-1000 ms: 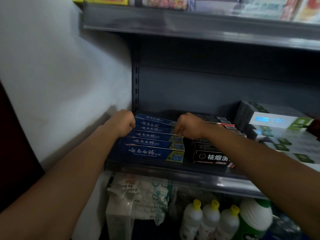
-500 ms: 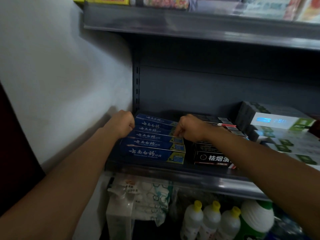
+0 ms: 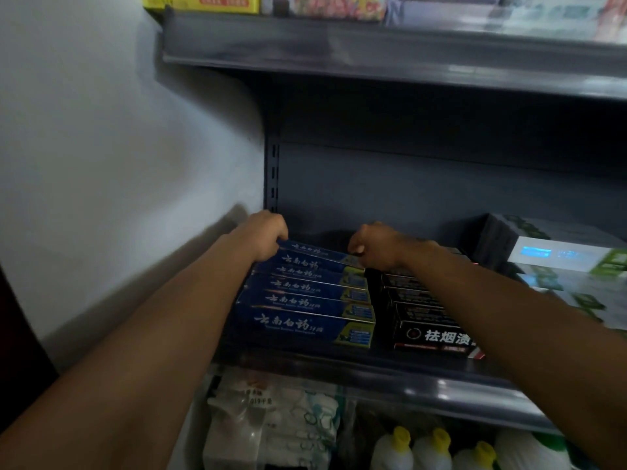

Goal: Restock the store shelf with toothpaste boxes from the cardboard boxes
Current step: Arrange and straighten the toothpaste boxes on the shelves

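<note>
Toothpaste boxes (image 3: pixel 305 296), blue, lie in a row on the shelf (image 3: pixel 339 368). The left hand (image 3: pixel 263 237) curls over the rearmost box's left end; the right hand (image 3: pixel 378 245) grips its right end, fingers curled. Right of that hand sit black boxes (image 3: pixel 431 320), then white boxes (image 3: pixel 559 252). The cartons look light, stiff and crushable, best held by their short ends.

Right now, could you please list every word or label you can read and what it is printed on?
"云南白药": front blue toothpaste box, repeated on the blue boxes behind.
"祛烟渍": front black toothpaste box; the rest is hidden by the right arm.
Small print, green-and-white boxes, top-shelf packages, white bag: too blurred.
</note>
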`<state>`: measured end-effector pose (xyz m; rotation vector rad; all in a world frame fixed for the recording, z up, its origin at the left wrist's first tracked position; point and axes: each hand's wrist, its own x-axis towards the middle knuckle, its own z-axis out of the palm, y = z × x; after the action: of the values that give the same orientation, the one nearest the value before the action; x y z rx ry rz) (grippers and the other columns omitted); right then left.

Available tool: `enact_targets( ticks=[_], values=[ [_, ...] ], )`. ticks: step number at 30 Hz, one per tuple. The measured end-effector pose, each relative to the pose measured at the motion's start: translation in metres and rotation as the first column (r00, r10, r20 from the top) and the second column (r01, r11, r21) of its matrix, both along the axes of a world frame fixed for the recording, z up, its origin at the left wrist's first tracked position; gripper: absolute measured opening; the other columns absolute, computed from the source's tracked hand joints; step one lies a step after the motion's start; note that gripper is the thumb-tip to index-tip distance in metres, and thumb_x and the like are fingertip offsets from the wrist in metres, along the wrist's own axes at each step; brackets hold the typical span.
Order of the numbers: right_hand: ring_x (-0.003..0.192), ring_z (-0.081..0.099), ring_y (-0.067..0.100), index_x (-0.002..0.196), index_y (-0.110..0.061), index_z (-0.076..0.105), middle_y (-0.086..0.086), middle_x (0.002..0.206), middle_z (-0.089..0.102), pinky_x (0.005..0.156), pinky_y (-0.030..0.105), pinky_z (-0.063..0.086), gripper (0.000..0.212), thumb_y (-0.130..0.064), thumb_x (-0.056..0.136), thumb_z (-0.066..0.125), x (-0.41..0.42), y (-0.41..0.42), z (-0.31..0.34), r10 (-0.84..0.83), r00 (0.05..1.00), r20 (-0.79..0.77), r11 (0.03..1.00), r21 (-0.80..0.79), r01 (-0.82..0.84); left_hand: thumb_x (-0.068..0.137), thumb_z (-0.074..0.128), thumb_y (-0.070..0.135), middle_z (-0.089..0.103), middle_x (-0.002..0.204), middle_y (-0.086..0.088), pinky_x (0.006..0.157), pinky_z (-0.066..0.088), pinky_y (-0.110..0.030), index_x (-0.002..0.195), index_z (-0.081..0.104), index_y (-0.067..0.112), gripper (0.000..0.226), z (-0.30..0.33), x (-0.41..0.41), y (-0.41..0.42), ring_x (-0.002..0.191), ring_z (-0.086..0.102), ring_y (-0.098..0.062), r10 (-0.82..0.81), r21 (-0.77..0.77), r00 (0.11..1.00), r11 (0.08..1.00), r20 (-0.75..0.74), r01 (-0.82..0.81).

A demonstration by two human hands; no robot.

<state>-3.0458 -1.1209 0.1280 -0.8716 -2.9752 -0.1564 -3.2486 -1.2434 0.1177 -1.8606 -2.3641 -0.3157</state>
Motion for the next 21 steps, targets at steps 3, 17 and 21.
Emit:
enact_targets(
  ticks=[3,17,21],
  values=[
    [0.082,0.049,0.019,0.071,-0.015,0.058,0.005,0.085,0.055,0.070,0.026,0.037,0.014,-0.014,0.084,0.062,-0.004,0.007,-0.004,0.019,1.000,0.021,1.000,0.006,-0.019,0.093,0.054,0.003,0.052,0.134,-0.012,0.101,0.044,-0.040,0.130,0.058,0.013,0.038,0.000,-0.003,0.015,0.116,0.054,-0.030,0.016,-0.044,1.000,0.999,0.001,-0.016],
    [0.106,0.061,0.018,0.115,-0.013,0.070,0.002,0.119,0.067,0.083,0.018,0.039,0.032,-0.006,0.084,0.062,-0.009,0.014,-0.007,0.021,1.000,0.009,0.996,-0.087,-0.020,0.089,0.059,0.000,0.067,0.117,-0.005,0.094,0.044,-0.025,0.112,0.071,0.013,0.030,-0.005,-0.020,0.016,0.107,0.061,-0.021,-0.069,-0.078,0.998,0.995,0.006,0.070],
    [0.096,0.061,0.013,0.112,-0.014,0.072,0.000,0.112,0.070,0.079,0.018,0.041,0.031,-0.006,0.082,0.067,-0.009,0.011,-0.006,0.028,1.000,0.004,0.995,-0.098,-0.028,0.087,0.061,0.001,0.069,0.114,-0.005,0.093,0.041,-0.022,0.108,0.073,0.010,0.026,-0.003,-0.020,0.007,0.107,0.062,-0.020,-0.109,-0.067,0.994,0.992,-0.006,0.109]
  ],
)
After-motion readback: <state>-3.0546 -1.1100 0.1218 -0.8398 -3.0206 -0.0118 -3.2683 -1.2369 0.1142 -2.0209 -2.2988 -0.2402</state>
